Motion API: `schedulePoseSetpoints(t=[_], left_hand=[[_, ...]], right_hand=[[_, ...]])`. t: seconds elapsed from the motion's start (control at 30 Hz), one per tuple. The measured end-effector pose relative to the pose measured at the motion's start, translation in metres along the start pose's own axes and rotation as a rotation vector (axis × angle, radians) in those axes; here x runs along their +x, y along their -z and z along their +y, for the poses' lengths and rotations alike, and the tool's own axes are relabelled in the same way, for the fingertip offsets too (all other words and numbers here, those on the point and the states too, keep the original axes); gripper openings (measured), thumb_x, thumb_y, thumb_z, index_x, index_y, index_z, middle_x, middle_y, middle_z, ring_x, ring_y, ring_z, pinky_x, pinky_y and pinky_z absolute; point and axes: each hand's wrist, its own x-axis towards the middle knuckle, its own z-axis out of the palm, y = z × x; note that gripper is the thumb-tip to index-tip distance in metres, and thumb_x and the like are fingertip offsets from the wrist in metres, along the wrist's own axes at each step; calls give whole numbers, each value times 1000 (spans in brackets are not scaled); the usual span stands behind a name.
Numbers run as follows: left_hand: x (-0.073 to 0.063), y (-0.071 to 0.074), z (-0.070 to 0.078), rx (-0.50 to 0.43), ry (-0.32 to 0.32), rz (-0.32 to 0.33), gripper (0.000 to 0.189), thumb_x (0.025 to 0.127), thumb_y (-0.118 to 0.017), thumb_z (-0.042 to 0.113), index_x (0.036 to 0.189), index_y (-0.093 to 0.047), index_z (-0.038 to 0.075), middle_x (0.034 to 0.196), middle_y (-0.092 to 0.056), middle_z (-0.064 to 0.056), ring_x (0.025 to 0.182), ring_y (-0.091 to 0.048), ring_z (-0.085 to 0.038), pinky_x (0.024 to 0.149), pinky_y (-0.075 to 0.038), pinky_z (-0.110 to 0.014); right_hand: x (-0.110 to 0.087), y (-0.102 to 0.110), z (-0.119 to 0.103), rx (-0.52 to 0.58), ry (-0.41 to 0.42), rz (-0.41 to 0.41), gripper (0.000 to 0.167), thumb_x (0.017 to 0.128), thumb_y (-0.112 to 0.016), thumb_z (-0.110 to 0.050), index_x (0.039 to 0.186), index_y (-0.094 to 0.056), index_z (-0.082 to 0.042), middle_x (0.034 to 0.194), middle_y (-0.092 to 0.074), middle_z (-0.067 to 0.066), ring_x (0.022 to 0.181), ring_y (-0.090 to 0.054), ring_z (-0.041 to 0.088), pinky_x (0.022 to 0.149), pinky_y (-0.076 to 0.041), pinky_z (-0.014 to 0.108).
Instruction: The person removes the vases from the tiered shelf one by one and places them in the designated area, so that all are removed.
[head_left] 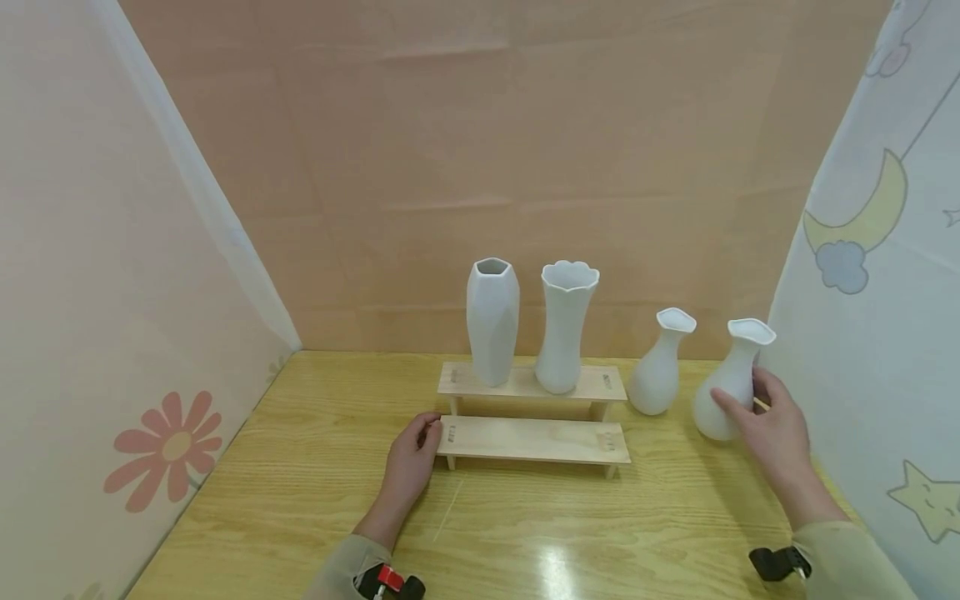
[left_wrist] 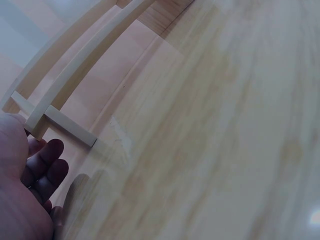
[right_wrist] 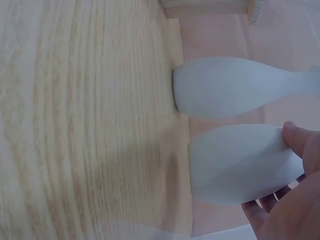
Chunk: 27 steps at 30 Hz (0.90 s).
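My right hand point(head_left: 778, 429) grips a white vase point(head_left: 722, 398) with a round belly and angular flared rim, thumb on one side and fingers on the other. The vase leans a little; whether its base touches the table cannot be told. Close to its left stands a similar white vase point(head_left: 655, 380). With my left hand point(head_left: 409, 458) I hold the left end of a two-step wooden stand's lower board point(head_left: 528, 439); in the left wrist view the fingers point(left_wrist: 47, 165) curl beside the board end. Both hands are partly hidden.
On the stand's upper board point(head_left: 517, 379) are a tall faceted white vase point(head_left: 492, 325) and a white vase with a scalloped rim point(head_left: 562, 333). Beneath everything is a wood-grain table point(head_left: 315, 483). Patterned cloths hang left and right, and a plain orange-brown cloth point(head_left: 465, 150) hangs behind.
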Motion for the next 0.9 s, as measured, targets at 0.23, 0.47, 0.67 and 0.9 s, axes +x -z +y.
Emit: schedulePoseSetpoints(t=[0.23,0.47,0.67,0.9], left_hand=[[0,0,0,0,7,1,27,116,-61,25,135,-75,10,106,-71,-2,94,-62,-17,83,-54,-34],[0,-1,1,-4,22,4,27,116,-62,25,135,-75,11,108,-72,-2,97,-63,-18,86,-54,-36],[0,-1,1,-8,24,4,27,116,-62,25,135,-75,11,108,-72,-2,95,-62,-18,83,-54,-34],[-1,0,2,6,19,10,27,116,-61,25,135,-75,11,112,-74,-3,99,-63,-18,88,-54,-38]], right_hand=[[11,-8,9,19,9,2,85,110,-70,-40,171,-28,2,164,-41,36,146,-40,54,120,-36,67],[17,-13,13,44,-5,11,87,110,-70,-41,172,-26,3,168,-36,36,151,-36,56,122,-32,68],[18,-20,10,76,10,29,81,110,-71,-36,169,-32,3,166,-40,35,151,-38,55,122,-32,69],[24,-25,13,77,28,32,81,111,-70,-36,170,-31,3,167,-38,35,152,-36,56,123,-32,67]])
